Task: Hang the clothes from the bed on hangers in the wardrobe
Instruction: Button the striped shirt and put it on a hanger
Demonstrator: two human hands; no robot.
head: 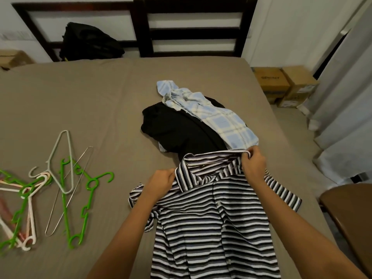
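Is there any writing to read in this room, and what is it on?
"SP..NY": dark print on top of the darker box; the middle letters are blurred.
Paler box: its white stickers are too small to read.
Nothing else is readable.

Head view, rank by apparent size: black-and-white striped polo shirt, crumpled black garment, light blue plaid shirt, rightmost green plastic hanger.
Striped polo shirt (nearest camera)
Black garment and plaid shirt, too alike to rank
Green hanger
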